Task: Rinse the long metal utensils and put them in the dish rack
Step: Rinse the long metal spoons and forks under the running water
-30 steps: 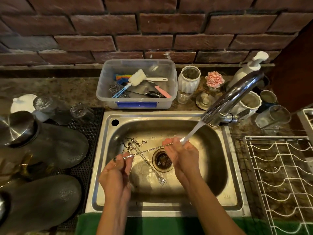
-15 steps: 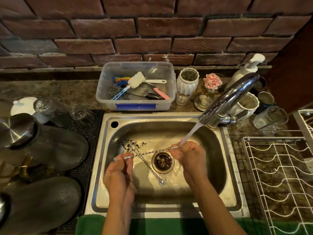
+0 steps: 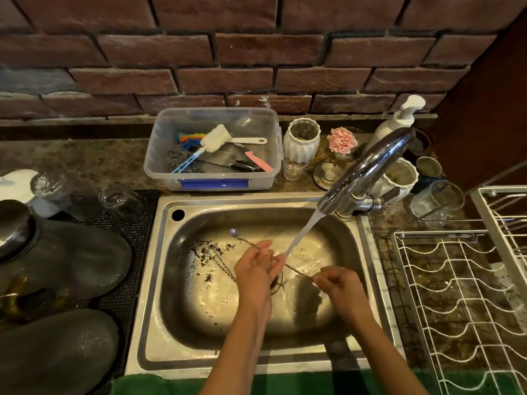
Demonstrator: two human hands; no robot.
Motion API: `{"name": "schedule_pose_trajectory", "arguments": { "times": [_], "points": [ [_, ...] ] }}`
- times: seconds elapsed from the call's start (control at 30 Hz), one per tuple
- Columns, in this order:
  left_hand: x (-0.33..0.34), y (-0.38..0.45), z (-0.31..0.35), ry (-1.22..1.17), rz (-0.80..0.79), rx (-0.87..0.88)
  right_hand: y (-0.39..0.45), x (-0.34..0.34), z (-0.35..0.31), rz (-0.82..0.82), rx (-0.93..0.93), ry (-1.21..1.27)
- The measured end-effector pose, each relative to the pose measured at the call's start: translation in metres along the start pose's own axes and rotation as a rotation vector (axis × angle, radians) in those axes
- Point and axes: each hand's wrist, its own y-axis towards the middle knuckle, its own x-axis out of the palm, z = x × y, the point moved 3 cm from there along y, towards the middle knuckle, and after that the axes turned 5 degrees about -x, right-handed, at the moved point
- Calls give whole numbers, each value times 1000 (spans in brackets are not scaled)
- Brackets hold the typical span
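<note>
A long thin twisted metal utensil (image 3: 296, 269) with a small ball end runs across the steel sink (image 3: 199, 323), from upper left down to the right. My left hand (image 3: 256, 266) pinches it near the middle, right where the water stream lands. My right hand (image 3: 339, 283) grips its lower right end. Another long metal utensil (image 3: 219, 263) lies on the sink floor to the left, partly hidden by my left hand. The white wire dish rack (image 3: 462, 303) stands to the right of the sink.
The chrome tap (image 3: 368, 169) runs water from the back right. A clear plastic tub (image 3: 211, 149) of brushes and scrubbers sits behind the sink. Glasses (image 3: 119, 196) and dark bowls (image 3: 71, 255) rest on a black mat at left. Jars and a soap pump stand behind the tap.
Both hands have shifted right. My left hand slid from the utensil's left end to its middle under the stream, and my right hand moved down to the right end. The utensil now slopes the other way.
</note>
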Motion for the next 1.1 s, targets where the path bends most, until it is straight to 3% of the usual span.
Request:
{"name": "schedule_pose_trajectory", "arguments": {
  "times": [0.07,0.23,0.5,0.63,0.7,0.93,1.1],
  "points": [
    [11,5,-11,111,-17,16,0,6,2,1,-53,-162],
    [18,21,-30,358,35,34,12,37,-17,-63,-263,-262],
    [8,50,-29,698,120,164,26,81,-3,17,-282,-336],
    [-3,66,-32,881,100,182,36,94,10,-16,-235,-337],
    [-16,74,-36,849,92,119,43,97,20,6,-158,-308],
    [-105,103,-44,553,494,-110,67,92,54,137,148,-298],
    [-126,116,-42,706,580,-94,77,97,66,104,205,-293]
  ]
}}
